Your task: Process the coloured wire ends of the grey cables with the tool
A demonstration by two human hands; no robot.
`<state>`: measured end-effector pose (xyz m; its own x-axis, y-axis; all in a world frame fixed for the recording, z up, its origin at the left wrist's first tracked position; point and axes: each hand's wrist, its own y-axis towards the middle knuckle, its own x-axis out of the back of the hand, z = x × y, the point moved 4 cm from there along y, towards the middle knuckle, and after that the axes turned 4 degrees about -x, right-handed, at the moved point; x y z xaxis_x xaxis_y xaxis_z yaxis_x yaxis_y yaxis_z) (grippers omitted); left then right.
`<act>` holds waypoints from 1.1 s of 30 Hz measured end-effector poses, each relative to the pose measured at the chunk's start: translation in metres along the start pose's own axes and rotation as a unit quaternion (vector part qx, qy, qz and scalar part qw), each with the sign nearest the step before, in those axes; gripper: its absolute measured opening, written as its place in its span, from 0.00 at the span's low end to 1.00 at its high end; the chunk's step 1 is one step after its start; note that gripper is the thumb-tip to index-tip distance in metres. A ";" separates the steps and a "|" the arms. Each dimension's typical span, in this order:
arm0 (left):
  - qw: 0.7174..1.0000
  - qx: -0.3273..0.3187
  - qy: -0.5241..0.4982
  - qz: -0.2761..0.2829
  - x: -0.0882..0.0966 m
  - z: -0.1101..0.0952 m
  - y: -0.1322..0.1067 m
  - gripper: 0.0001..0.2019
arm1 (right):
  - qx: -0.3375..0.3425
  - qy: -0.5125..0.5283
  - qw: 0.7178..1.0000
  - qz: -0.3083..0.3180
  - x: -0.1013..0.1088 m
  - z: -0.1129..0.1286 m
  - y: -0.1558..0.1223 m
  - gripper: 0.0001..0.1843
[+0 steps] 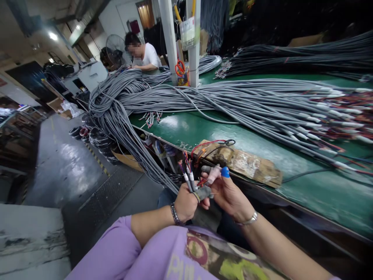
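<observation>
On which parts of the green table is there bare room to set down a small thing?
The table has two main bare patches: one between the grey cables, the wire ends at left and the board; another right of the board, between the black cord and the table's front edge. It is crowded along the grey cables and their coloured wires.

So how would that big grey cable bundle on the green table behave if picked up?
Likely floppy: the grey cable bundle droops over the edge of the green table. Probably heavy, given so many cables. It might splay, as its white-banded ends fan out.
</observation>
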<state>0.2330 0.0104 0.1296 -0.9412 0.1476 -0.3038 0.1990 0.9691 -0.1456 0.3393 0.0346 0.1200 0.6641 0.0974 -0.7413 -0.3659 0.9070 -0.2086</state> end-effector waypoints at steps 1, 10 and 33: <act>1.000 0.000 0.001 -0.003 0.001 0.000 -0.001 0.19 | 0.017 -0.013 1.000 -0.006 0.003 -0.001 -0.002 0.26; 0.998 -0.007 0.049 -0.034 0.016 0.006 -0.009 0.22 | 0.109 -0.299 0.948 -0.016 0.013 -0.005 -0.034 0.19; 0.997 -0.032 0.024 -0.058 0.000 -0.014 0.005 0.23 | 0.000 -0.033 0.996 -0.079 0.007 0.011 0.000 0.25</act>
<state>0.2300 0.0179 0.1419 -0.9694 0.0414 -0.2422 0.0711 0.9908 -0.1154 0.3510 0.0395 0.1215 0.7548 -0.0201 -0.6556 -0.2534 0.9130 -0.3197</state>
